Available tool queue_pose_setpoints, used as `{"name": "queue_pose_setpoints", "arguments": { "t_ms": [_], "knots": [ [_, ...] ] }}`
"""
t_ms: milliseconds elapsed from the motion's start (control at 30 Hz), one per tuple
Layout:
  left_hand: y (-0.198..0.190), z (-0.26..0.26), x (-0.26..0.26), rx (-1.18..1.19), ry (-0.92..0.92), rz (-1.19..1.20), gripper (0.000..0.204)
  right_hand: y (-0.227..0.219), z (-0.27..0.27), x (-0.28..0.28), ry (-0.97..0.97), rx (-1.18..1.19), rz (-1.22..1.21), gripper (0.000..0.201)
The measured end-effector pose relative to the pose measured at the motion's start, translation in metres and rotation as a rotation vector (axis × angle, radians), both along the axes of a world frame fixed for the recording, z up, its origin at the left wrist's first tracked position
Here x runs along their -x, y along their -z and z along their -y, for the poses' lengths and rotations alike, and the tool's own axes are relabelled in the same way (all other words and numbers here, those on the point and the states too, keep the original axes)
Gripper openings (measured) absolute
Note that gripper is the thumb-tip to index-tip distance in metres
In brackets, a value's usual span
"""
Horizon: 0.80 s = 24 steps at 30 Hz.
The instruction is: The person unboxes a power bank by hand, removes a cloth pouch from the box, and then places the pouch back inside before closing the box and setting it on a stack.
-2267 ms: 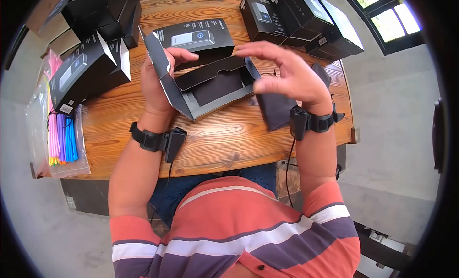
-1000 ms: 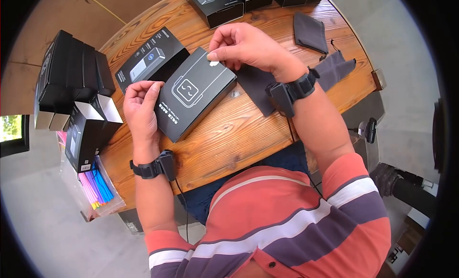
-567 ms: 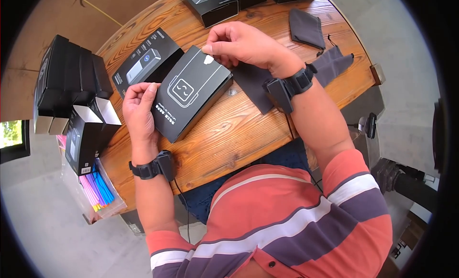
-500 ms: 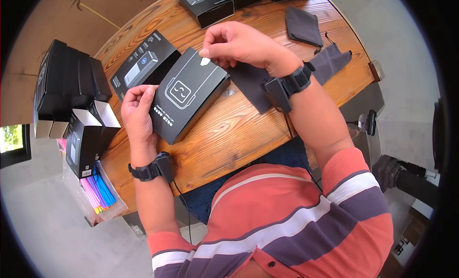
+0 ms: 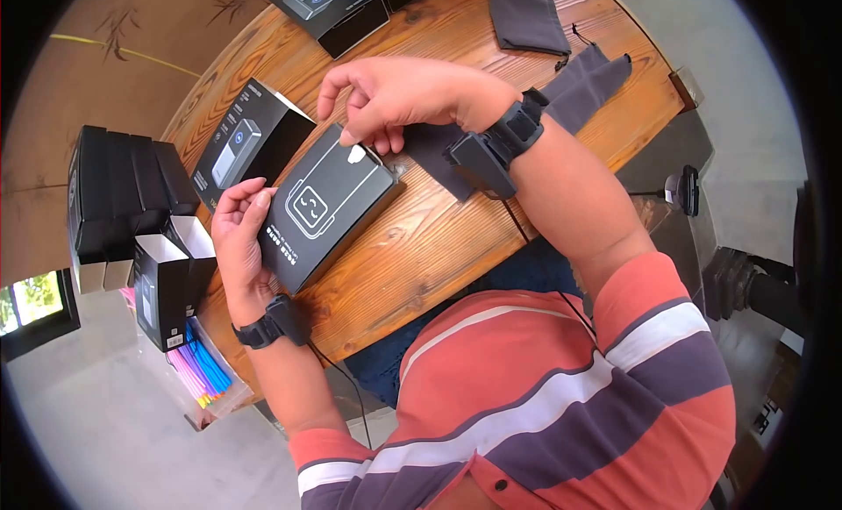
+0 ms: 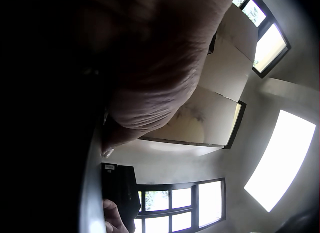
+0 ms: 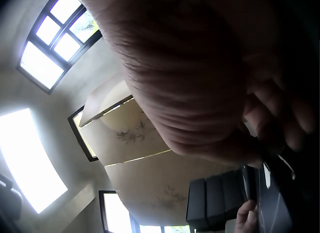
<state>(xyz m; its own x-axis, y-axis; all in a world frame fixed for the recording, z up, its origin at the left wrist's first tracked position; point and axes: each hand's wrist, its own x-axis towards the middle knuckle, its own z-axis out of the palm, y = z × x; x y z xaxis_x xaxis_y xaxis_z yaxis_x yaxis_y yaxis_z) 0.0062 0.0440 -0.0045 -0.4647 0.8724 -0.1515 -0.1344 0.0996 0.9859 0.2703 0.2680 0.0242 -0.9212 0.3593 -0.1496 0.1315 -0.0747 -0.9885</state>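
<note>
A flat black box (image 5: 320, 207) with a white line-drawn smiling face printed on its upper side lies tilted between my hands, over the wooden table. My left hand (image 5: 241, 238) grips its left edge, thumb on top. At the box's far end, the thumb of my right hand (image 5: 395, 98) sits at the lid's edge beside a small white notch (image 5: 356, 156). The index finger of that hand is bent and raised, while its other fingers curl down at the end of the box. Palm and wrist fill much of both wrist views.
Beyond my left hand stands a black box (image 5: 246, 142) with a device picture. More black boxes (image 5: 118, 190) line the left edge, near a bag of coloured sticks (image 5: 200, 361). Dark grey pouches (image 5: 531, 21) and a grey cloth (image 5: 430, 155) lie on the wooden table (image 5: 421, 238).
The box stood open with its inner tray showing; now its lid lies down, printed side up. The right hand came to the lid's edge. The head view has turned left.
</note>
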Motion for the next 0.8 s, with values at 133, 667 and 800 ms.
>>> {"name": "queue_pose_setpoints", "arguments": {
  "t_ms": [133, 667, 800],
  "knots": [
    [0.000, 0.002, 0.003, 0.010, 0.032, -0.029, 0.032, 0.000, -0.003, -0.001, -0.100, -0.079, 0.042, 0.042],
    [-0.003, 0.000, -0.003, 0.015, 0.045, -0.009, 0.042, 0.006, 0.002, 0.011, -0.016, -0.102, 0.177, 0.023],
    [-0.006, -0.001, -0.006, 0.020, 0.040, -0.016, 0.041, 0.005, 0.001, 0.012, 0.007, -0.201, 0.118, 0.028]
  ]
}}
